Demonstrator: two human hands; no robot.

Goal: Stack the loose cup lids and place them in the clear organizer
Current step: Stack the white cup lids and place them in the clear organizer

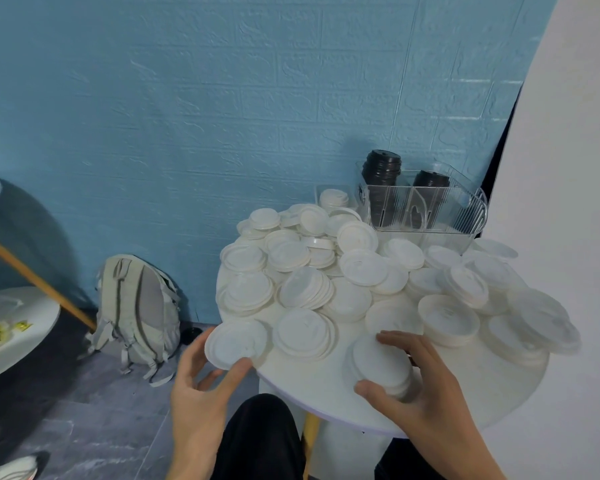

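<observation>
A short stack of lids (381, 363) is clasped between thumb and fingers of the right hand (420, 386) at 5 o'clock on the table (326, 382); a single lid (236, 342) is pinched by the left hand (201, 379) at 7 o'clock; loose lids (326, 271) are heaped centrally; the clear organizer (426, 209) stands at 1 o'clock.

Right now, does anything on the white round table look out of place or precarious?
Yes. The loose white lids lie heaped at all angles, and some at the table's right edge overhang it. The clear organizer holds only black lids.
</observation>
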